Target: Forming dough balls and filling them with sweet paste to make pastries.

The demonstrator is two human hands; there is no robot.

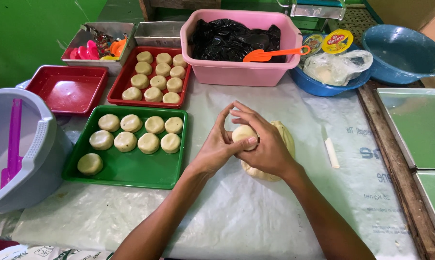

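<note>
Hands meet at the centre of the plastic-covered table, both forearms rising from six o'clock and converging over one small dough ball. The left hand comes in from seven o'clock, wrist bent, its fingers arched up over the top of the ball and its thumb pressed across the front. The right hand comes from five o'clock and cups the ball from behind and below, fingers curled shut around it, so the piece is gripped between both hands just above the table. Directly under the right hand, at about four o'clock from the ball, sits the large dough lump. A green tray of shaped rounds lies at nine o'clock, a red tray of rounds at ten o'clock, and a pink tub at twelve o'clock.
</note>
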